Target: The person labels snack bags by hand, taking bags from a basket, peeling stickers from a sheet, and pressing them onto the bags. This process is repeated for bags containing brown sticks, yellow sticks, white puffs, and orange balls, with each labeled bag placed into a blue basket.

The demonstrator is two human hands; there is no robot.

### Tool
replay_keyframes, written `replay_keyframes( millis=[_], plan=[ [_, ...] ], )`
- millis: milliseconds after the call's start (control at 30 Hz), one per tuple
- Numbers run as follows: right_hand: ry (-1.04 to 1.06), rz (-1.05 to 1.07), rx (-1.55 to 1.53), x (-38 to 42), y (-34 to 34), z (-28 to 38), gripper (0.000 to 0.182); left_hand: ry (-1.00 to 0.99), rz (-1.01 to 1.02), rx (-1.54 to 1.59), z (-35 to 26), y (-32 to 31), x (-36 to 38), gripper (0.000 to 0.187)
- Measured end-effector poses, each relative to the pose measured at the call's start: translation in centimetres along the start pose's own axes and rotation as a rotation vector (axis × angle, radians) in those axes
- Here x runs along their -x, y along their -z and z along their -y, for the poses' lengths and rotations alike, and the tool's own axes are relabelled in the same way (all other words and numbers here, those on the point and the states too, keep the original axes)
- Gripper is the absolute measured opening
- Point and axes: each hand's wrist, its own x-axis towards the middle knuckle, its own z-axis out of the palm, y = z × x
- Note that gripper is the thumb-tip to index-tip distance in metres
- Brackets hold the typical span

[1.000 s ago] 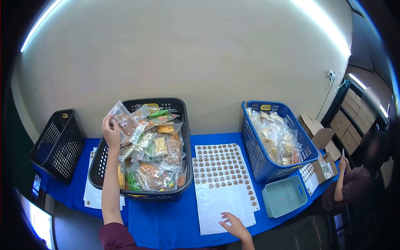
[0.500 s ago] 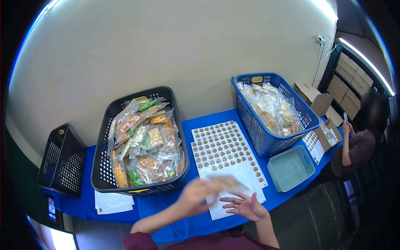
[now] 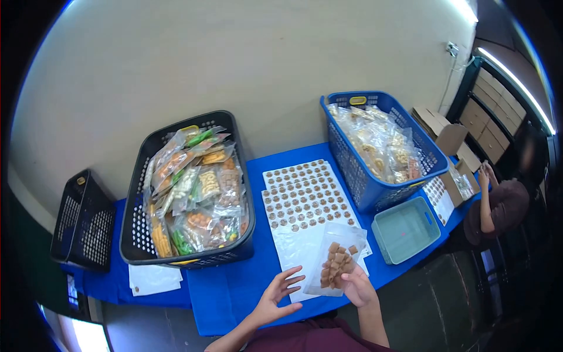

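Note:
Pinched in my right hand [image 3: 359, 287] is a clear plastic bag [image 3: 337, 264] of brown square snack pieces, held over the sticker sheets. My left hand [image 3: 278, 298] has its fingers spread just left of the bag and holds nothing. Beneath and beyond the bag lie white sheets [image 3: 293, 242] with rows of round brown stickers. To the left, a black basket [image 3: 249, 234] is full of bagged snacks in several colours. A blue basket [image 3: 363, 190] at the back right holds more clear bags of pale snacks.
A green-grey tray [image 3: 406, 230] sits at the right edge of the blue table [image 3: 214, 299]. An empty black basket [image 3: 85, 223] is at the far left, near white sheets [image 3: 153, 278]. An open cardboard box [image 3: 460, 179] and another person [image 3: 501, 208] are at the right.
The bag, blurred between my hands before, now hangs upright from my right hand. My left hand has moved away from it, lower and leftward, and opened. The view has shifted slightly.

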Motion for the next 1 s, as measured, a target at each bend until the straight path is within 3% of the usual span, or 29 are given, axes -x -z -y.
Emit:
replay_keyframes(
  millis=[33, 133, 167, 233, 300, 567, 667, 767, 867, 933, 1000],
  plan=[
    [-0.043, 0.007, 0.016, -0.2, -0.3, -0.5, 0.05, 0.025, -0.026, -0.01, 0.8, 0.1, -0.1, 0.073],
    [-0.154, -0.009, 0.172, -0.2, -0.3, -3.1, 0.037, 0.195, -0.099, -0.007, 1.6, -0.5, -0.3, 0.067],
    [-0.159, 0.018, 0.261, -0.4, -0.9, -3.9, 0.033, 0.294, -0.027, -0.042, 2.1, 0.1, -0.4, 0.054],
    [-0.118, 0.045, 0.362, -0.8, -2.2, -4.8, 0.021, 0.366, -0.131, -0.02, 3.0, 1.0, 0.2, 0.044],
    [-0.152, 0.102, 0.422, -1.6, -2.1, -5.5, 0.024, 0.384, -0.231, -0.049, 2.0, 1.3, 1.4, 0.032],
    [-0.203, 0.246, 0.43, -4.3, -5.4, -7.3, 0.02, 0.211, -0.5, 0.054, 0.8, 3.3, 5.0, 0.028],
    [-0.232, 0.312, 0.454, -4.9, -6.4, -7.5, 0.023, 0.079, -0.585, 0.035, 0.7, 3.8, 6.3, 0.028],
    [-0.249, 0.341, 0.555, -6.6, -5.6, -8.5, 0.031, -0.067, -0.691, 0.224, -1.1, 4.2, 7.7, 0.029],
    [-0.327, 0.216, 0.725, -11.0, -1.3, -11.2, 0.038, -0.25, -0.823, 0.478, -2.0, 6.5, 10.5, 0.036],
    [-0.429, 0.019, 0.83, -14.6, 2.5, -13.4, 0.047, -0.317, -0.758, 0.623, -2.1, 8.6, 12.9, 0.041],
    [-0.335, -0.197, 1.001, -18.8, 7.4, -16.7, 0.054, -0.375, -0.862, 0.761, -2.9, 9.3, 14.4, 0.039]
  ],
)
